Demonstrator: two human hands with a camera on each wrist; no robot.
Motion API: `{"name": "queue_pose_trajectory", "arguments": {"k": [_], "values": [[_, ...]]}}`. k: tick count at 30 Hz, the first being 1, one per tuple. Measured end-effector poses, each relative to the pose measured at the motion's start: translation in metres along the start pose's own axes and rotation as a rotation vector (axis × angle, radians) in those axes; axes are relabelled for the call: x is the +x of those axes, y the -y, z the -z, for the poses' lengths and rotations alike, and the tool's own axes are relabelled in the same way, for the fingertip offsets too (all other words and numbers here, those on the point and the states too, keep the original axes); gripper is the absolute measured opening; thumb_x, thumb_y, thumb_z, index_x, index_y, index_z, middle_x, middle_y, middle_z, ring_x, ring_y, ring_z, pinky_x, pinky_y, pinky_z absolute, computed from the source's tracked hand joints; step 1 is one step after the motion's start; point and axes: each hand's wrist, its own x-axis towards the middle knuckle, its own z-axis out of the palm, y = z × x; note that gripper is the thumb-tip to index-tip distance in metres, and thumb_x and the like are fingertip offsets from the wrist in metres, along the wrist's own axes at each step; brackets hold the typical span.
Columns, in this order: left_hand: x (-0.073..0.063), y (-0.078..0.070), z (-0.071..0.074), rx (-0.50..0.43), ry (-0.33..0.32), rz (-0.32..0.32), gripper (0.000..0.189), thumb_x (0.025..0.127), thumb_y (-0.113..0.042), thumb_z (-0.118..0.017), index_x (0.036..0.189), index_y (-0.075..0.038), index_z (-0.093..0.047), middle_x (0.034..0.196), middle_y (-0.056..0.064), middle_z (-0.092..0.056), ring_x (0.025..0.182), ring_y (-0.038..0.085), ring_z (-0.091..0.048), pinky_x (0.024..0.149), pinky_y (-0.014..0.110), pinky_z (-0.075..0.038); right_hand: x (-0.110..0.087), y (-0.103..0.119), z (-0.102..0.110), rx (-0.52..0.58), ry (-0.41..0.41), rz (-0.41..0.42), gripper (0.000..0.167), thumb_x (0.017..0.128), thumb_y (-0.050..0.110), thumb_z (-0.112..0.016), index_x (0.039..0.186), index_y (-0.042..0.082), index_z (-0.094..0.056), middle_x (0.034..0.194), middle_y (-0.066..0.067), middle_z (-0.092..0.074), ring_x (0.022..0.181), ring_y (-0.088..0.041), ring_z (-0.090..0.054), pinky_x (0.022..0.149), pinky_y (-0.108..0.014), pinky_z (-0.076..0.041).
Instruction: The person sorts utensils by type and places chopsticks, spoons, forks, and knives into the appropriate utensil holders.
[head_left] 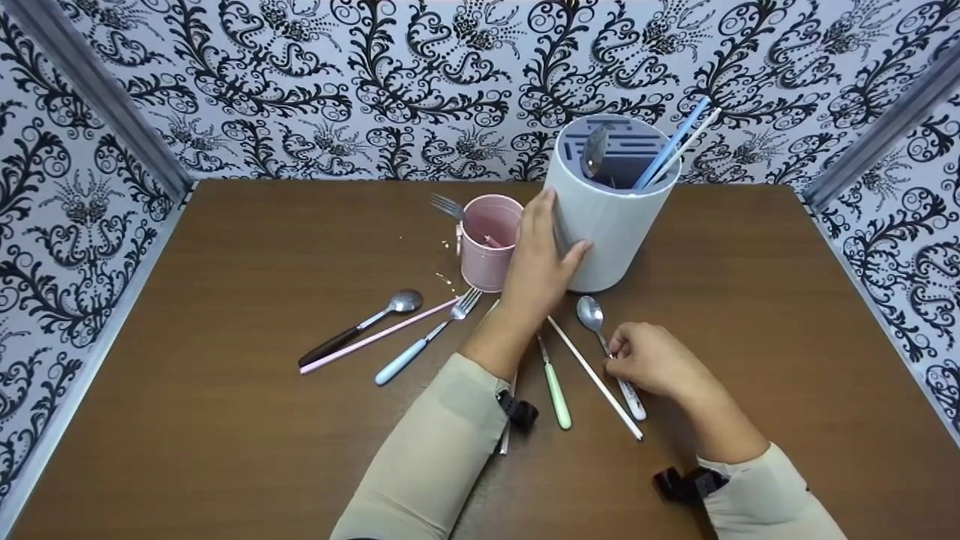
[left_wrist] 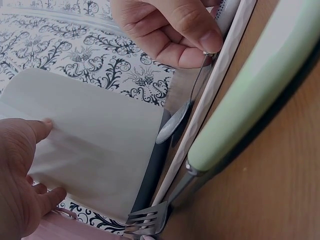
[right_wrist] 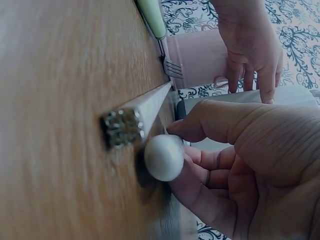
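My left hand (head_left: 537, 262) rests against the left side of a tall white cutlery holder (head_left: 619, 236), thumb on its front wall and fingers spread along the side. In the holder stand a spoon (head_left: 596, 146), a blue chopstick (head_left: 675, 142) and a pale one. With thumb and fingers, my right hand (head_left: 654, 358) pinches the handle of a white-handled spoon (head_left: 590, 311) in front of the holder. The rounded handle end (right_wrist: 164, 157) shows close up in the right wrist view. Just left of that spoon lies a white chopstick (head_left: 598, 381).
A pink cup (head_left: 484, 266) with a fork in it stands left of the holder. A green-handled fork (head_left: 557, 394), a blue-handled fork (head_left: 405, 361), a pink chopstick (head_left: 375, 336) and a dark-handled spoon (head_left: 337, 345) lie on the brown table (head_left: 225, 285). Patterned walls enclose it.
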Motion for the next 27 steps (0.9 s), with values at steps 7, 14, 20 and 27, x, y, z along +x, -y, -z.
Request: {"name": "queue_pose_trajectory", "arguments": {"k": [7, 14, 20, 27], "values": [[-0.001, -0.001, 0.001, -0.002, 0.003, 0.010, 0.084, 0.094, -0.028, -0.077, 0.160, -0.004, -0.031, 0.162, 0.017, -0.039, 0.152, 0.028, -0.038, 0.129, 0.031, -0.026, -0.001, 0.002, 0.000, -0.037, -0.008, -0.002, 0.015, 0.076, 0.011, -0.071, 0.087, 0.007, -0.062, 0.076, -0.002, -0.066, 0.065, -0.013, -0.057, 0.059, -0.029, -0.046], [0.000, -0.001, 0.001, -0.013, 0.000, 0.007, 0.083, 0.094, -0.026, -0.077, 0.160, -0.004, -0.031, 0.161, 0.017, -0.040, 0.151, 0.028, -0.039, 0.129, 0.032, -0.028, -0.003, 0.001, 0.005, -0.008, 0.012, 0.004, 0.011, 0.081, 0.009, -0.067, 0.088, 0.006, -0.061, 0.071, -0.001, -0.061, 0.061, -0.013, -0.055, 0.057, -0.028, -0.045], [0.001, -0.001, 0.001, -0.015, -0.001, 0.008, 0.083, 0.094, -0.026, -0.078, 0.160, -0.004, -0.032, 0.161, 0.016, -0.041, 0.150, 0.028, -0.040, 0.128, 0.033, -0.029, -0.003, -0.001, 0.009, 0.007, 0.026, 0.025, 0.011, 0.085, 0.009, -0.065, 0.093, 0.005, -0.060, 0.073, -0.001, -0.058, 0.063, -0.014, -0.053, 0.057, -0.028, -0.045], [0.000, -0.001, 0.000, -0.013, -0.006, 0.001, 0.083, 0.094, -0.026, -0.077, 0.159, -0.003, -0.032, 0.161, 0.017, -0.041, 0.150, 0.028, -0.040, 0.128, 0.032, -0.029, -0.005, 0.002, 0.011, 0.032, 0.036, 0.053, 0.007, 0.088, 0.008, -0.062, 0.093, 0.007, -0.057, 0.077, -0.002, -0.056, 0.066, -0.015, -0.052, 0.059, -0.028, -0.044]]}}
